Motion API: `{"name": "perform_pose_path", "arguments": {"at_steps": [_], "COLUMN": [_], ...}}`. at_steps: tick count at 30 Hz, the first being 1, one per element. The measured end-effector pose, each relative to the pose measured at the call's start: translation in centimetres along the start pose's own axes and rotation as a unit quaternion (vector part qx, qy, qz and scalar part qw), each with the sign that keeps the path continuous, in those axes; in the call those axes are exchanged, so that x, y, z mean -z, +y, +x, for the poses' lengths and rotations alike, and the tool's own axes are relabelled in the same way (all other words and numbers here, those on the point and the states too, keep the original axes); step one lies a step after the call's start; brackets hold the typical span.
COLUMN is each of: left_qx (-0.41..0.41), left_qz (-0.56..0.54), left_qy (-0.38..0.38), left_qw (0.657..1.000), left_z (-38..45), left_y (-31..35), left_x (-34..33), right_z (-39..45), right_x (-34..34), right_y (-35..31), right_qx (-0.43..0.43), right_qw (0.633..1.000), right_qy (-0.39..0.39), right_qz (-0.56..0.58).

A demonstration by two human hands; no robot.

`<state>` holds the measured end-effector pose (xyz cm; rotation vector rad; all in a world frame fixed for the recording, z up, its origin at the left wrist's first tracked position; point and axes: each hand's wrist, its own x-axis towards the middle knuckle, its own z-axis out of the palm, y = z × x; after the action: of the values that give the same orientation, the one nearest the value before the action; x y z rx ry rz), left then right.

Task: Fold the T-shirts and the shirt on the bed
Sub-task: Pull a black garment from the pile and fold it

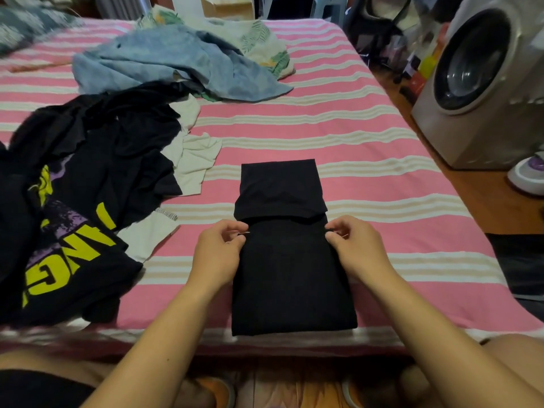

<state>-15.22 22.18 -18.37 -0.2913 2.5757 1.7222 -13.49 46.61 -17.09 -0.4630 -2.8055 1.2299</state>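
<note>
A black T-shirt (290, 278) lies folded into a long narrow strip on the pink striped bed (368, 160), running away from me; its far end is doubled back over itself. My left hand (219, 253) pinches the strip's left edge near the middle. On the opposite edge, at the same height, my right hand (354, 248) pinches the cloth. Unfolded clothes are heaped to the left: a black T-shirt with yellow and purple print (67, 231), a cream garment (192, 156), a blue shirt (176, 60) and a leaf-print shirt (265, 39).
A washing machine (482, 75) stands on the wooden floor right of the bed, with a white and purple object (530, 172) beside it. A dark mat (521, 269) lies at the bed's near right corner. My knees and orange slippers show below the bed's edge.
</note>
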Motion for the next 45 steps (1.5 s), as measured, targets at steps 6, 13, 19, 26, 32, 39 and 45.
{"name": "perform_pose_path", "arguments": {"at_steps": [6,13,19,26,32,39,45], "left_qx": [-0.120,-0.106,-0.257,-0.348,-0.394,-0.422,-0.423], "left_qz": [0.206,0.151,0.166,0.467,0.530,0.543,0.548], "left_qy": [-0.073,-0.062,-0.014,-0.316,-0.270,-0.238,-0.226], "left_qw": [0.968,0.981,0.952,0.749,0.701,0.686,0.686], "left_z": [0.4,1.0,0.7,-6.5,-5.4,-5.8,-5.9], "left_y": [-0.9,-1.9,-2.7,-3.3,-4.7,-3.9,-3.7], "left_x": [-0.1,0.4,0.8,3.0,1.8,2.4,2.8], "right_z": [0.4,0.9,-0.3,-4.7,-2.7,2.2,2.3], "right_x": [-0.3,-1.2,-1.3,1.1,0.4,-1.9,-3.0], "right_y": [0.3,1.0,1.8,3.1,1.7,-0.4,-0.3], "right_qx": [0.020,0.052,0.212,0.358,0.367,0.249,0.211], "right_qw": [0.996,0.997,0.964,0.849,0.863,0.904,0.934], "right_qy": [-0.068,-0.010,0.075,-0.236,-0.172,-0.120,-0.079], "right_qz": [-0.054,-0.048,-0.140,-0.308,-0.301,-0.325,-0.276]}}
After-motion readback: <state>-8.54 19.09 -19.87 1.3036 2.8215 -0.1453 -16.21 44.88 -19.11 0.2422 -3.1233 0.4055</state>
